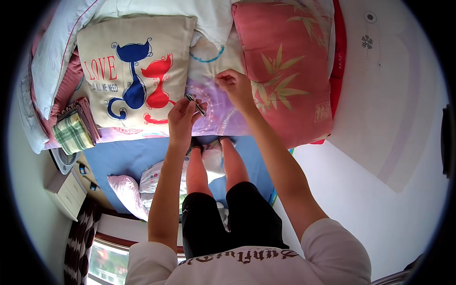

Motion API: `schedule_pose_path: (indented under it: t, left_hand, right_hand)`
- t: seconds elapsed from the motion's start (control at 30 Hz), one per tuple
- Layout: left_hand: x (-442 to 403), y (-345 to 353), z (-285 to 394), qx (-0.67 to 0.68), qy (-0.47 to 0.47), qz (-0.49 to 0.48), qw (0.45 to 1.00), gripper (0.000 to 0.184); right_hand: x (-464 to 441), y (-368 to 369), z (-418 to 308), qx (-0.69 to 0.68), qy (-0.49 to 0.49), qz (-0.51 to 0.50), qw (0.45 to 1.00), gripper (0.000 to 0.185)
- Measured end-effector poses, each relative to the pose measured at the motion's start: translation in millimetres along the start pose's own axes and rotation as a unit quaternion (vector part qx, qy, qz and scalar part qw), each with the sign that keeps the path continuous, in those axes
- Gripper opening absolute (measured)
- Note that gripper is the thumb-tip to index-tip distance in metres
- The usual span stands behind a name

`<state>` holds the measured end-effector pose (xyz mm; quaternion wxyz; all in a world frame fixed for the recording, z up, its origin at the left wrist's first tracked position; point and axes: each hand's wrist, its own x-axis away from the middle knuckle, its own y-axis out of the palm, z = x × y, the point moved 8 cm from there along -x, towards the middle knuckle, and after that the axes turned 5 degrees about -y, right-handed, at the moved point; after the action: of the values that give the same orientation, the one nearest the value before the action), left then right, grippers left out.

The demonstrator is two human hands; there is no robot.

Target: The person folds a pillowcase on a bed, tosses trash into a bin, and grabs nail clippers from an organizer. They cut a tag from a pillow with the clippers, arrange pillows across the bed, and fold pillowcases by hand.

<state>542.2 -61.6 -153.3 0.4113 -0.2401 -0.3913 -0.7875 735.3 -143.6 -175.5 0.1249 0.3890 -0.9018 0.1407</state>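
My left hand point(183, 118) is closed on a small slim black-and-silver object point(195, 105), pinched between thumb and fingers; its exact kind is too small to make out. To the right and slightly higher, my right hand point(231, 84) is raised with thumb and fingertips drawn together. Whatever those fingertips may hold is too small to see. Both hands are apart, over the purple patterned bedding point(209, 85). Left of them lies a cream cushion point(135, 66) printed with a blue cat and a red cat. A pink folded quilt point(289, 71) with leaf motifs lies beyond my right hand.
A folded green checked cloth point(72, 133) lies at the bed's left edge. Below are a blue mat point(123, 159) and a pink pillow point(127, 194). A white cabinet point(66, 192) stands lower left, near dark patterned curtains point(80, 232). A pale wall point(380, 95) is on the right.
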Motion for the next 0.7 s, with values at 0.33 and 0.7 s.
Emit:
schedule_pose_path:
  t: [0.33, 0.7]
  left_hand:
    - [62.3, 137.1, 38.7, -0.074, -0.015, -0.065, 0.995, 0.021]
    - [198.8, 413.6, -1.6, -0.181, -0.027, -0.279, 0.943, 0.034]
  right_hand:
    - [145.0, -84.4, -141.4, -0.129, -0.008, 0.131, 0.983, 0.011]
    - [318.1, -282.9, -261.6, 0.076, -0.122, 0.405, 0.903, 0.02]
